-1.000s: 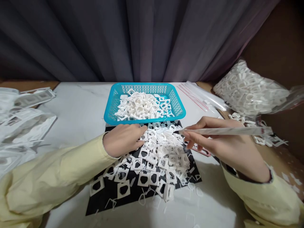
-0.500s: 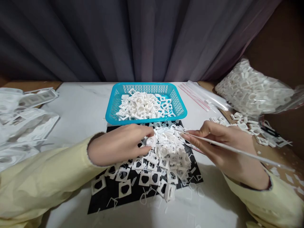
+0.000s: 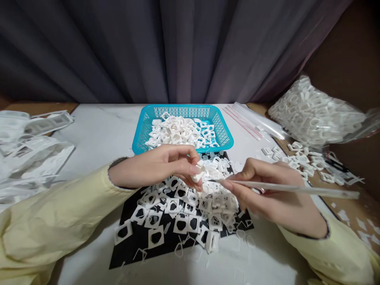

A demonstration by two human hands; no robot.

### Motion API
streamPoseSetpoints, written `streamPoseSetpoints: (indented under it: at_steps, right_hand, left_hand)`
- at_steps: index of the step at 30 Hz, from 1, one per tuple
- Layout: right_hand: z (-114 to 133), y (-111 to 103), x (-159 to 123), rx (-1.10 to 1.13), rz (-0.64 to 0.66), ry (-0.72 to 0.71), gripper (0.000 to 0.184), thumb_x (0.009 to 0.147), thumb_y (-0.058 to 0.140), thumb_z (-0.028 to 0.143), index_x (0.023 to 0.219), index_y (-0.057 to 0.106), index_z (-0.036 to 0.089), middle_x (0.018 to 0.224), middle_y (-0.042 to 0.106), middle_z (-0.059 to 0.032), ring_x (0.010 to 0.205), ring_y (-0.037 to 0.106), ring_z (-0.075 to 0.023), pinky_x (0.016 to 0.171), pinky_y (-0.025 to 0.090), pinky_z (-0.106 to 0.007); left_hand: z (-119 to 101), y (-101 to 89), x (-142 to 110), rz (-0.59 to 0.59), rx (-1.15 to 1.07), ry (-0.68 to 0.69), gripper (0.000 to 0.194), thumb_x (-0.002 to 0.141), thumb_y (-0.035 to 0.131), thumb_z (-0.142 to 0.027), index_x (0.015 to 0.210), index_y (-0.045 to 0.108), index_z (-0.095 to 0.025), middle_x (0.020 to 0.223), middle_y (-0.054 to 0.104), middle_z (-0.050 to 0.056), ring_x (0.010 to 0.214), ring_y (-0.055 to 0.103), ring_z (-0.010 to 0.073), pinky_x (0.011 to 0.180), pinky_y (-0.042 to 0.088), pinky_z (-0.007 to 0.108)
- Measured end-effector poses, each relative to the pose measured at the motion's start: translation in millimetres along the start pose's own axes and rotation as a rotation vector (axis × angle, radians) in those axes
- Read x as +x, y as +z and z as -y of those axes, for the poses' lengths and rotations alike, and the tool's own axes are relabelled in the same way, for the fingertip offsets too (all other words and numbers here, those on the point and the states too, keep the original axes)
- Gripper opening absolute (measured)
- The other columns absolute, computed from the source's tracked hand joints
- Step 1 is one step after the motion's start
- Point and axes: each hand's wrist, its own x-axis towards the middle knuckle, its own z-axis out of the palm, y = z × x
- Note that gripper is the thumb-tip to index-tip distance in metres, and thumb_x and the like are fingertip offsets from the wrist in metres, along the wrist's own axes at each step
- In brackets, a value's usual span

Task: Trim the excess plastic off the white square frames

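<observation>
Between the thumb and fingers of my left hand (image 3: 166,166) is a small white plastic piece (image 3: 198,172), raised over the pile. My right hand (image 3: 267,190) pinches a slim white-handled tool (image 3: 297,187) with a narrow dark tip; its exact kind is unclear. That tip points left, close to the held piece, but I cannot tell whether they touch. Below both hands, many square white plastic frames (image 3: 156,236) with rounded openings lie heaped on a black mat (image 3: 127,249), mixed with thin loops and scraps.
A blue basket (image 3: 136,138) of white pieces stands behind the mat. Clear zip bags (image 3: 252,118) lie right of it, near a large full bag (image 3: 320,111). A black-handled tool (image 3: 337,163) rests among loose pieces. White sheets of parts (image 3: 38,158) are stacked at left.
My left hand has lifted a white piece from the pile. My right hand has swung the tool nearer level, bringing its tip toward that piece.
</observation>
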Motion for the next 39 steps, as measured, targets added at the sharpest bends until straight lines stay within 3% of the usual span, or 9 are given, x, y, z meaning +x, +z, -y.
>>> streamPoseSetpoints:
  at_steps: [3, 6, 9, 15, 19, 23, 26, 32, 39]
  right_hand:
    - [0.5, 1.1, 0.7, 0.049, 0.069, -0.052, 0.016, 0.082, 0.061, 0.023, 0.066, 0.059, 0.019, 0.055, 0.064, 0.0017, 0.045, 0.057, -0.0085, 0.045, 0.043, -0.019]
    - [1.3, 1.9, 4.5, 0.048, 0.05, -0.133, 0.009, 0.081, 0.062, 0.021, 0.073, 0.065, 0.019, 0.077, 0.071, -0.0024, 0.073, 0.067, -0.0138, 0.066, 0.052, -0.022]
    - [1.6, 3.2, 8.0, 0.057, 0.027, -0.139, 0.006, 0.08, 0.063, 0.02, 0.075, 0.067, 0.018, 0.087, 0.072, -0.0041, 0.09, 0.067, -0.0159, 0.079, 0.053, -0.023]
    - [-1.7, 10.4, 7.1, 0.096, 0.103, -0.12, 0.012, 0.084, 0.057, 0.017, 0.073, 0.063, 0.019, 0.079, 0.071, -0.0013, 0.09, 0.067, -0.0139, 0.073, 0.052, -0.02]
    - [-0.3, 10.7, 6.1, 0.103, 0.126, -0.144, 0.013, 0.085, 0.056, 0.016, 0.075, 0.065, 0.019, 0.079, 0.071, -0.001, 0.089, 0.067, -0.0135, 0.074, 0.053, -0.02]
    - [2.3, 4.2, 5.6, 0.038, 0.008, -0.116, 0.008, 0.081, 0.061, 0.018, 0.08, 0.069, 0.02, 0.082, 0.073, -0.0001, 0.073, 0.069, -0.0133, 0.067, 0.055, -0.022]
    - [2.1, -0.8, 5.6, 0.032, -0.098, -0.004, 0.011, 0.081, 0.063, 0.022, 0.089, 0.07, 0.023, 0.082, 0.073, 0.0004, 0.07, 0.069, -0.0144, 0.062, 0.056, -0.022]
    - [1.5, -2.8, 10.2, 0.196, -0.094, 0.17, 0.018, 0.081, 0.063, 0.03, 0.095, 0.071, 0.021, 0.074, 0.074, -0.0019, 0.068, 0.07, -0.0168, 0.06, 0.059, -0.023]
    - [1.1, 3.8, 11.6, 0.362, -0.143, 0.209, 0.016, 0.077, 0.068, 0.029, 0.086, 0.071, 0.017, 0.069, 0.073, -0.0044, 0.059, 0.07, -0.018, 0.051, 0.06, -0.022]
  left_hand:
    - [0.7, 1.3, 0.0, 0.033, -0.098, -0.04, 0.004, 0.083, 0.051, -0.019, 0.08, 0.051, -0.019, 0.079, 0.071, 0.003, 0.079, 0.069, 0.0187, 0.076, 0.054, 0.035]
    - [0.1, 3.8, -0.1, 0.021, -0.089, -0.037, 0.004, 0.08, 0.053, -0.016, 0.077, 0.052, -0.018, 0.074, 0.067, 0.001, 0.077, 0.068, 0.0175, 0.072, 0.054, 0.032]
    - [-0.1, 5.4, 0.8, 0.028, -0.031, -0.037, 0.005, 0.079, 0.054, -0.015, 0.075, 0.054, -0.018, 0.073, 0.065, -0.001, 0.077, 0.067, 0.0156, 0.071, 0.053, 0.029]
    - [8.0, 8.5, 1.5, 0.081, 0.024, -0.038, 0.01, 0.081, 0.058, -0.029, 0.078, 0.056, -0.02, 0.078, 0.07, -0.001, 0.079, 0.067, 0.0154, 0.073, 0.052, 0.029]
    - [8.2, 10.9, 1.4, 0.045, 0.074, -0.061, 0.018, 0.08, 0.059, -0.037, 0.075, 0.058, -0.02, 0.075, 0.07, -0.002, 0.075, 0.066, 0.0144, 0.068, 0.051, 0.026]
    - [5.6, 8.6, 3.7, -0.032, 0.089, -0.027, 0.026, 0.084, 0.052, -0.039, 0.075, 0.062, -0.017, 0.085, 0.07, 0.003, 0.082, 0.065, 0.0163, 0.072, 0.051, 0.029]
    - [7.7, 5.8, 6.6, -0.096, -0.012, 0.004, 0.03, 0.087, 0.048, -0.038, 0.071, 0.061, -0.016, 0.092, 0.071, 0.008, 0.088, 0.065, 0.0194, 0.075, 0.052, 0.033]
    - [13.7, 3.7, 7.9, -0.119, -0.011, 0.019, 0.03, 0.091, 0.041, -0.033, 0.09, 0.065, -0.016, 0.101, 0.069, 0.009, 0.093, 0.064, 0.0202, 0.079, 0.052, 0.035]
    - [15.0, 6.0, 6.0, -0.133, -0.092, 0.028, 0.026, 0.089, 0.045, -0.025, 0.07, 0.059, -0.015, 0.1, 0.068, 0.008, 0.098, 0.06, 0.0194, 0.091, 0.045, 0.037]
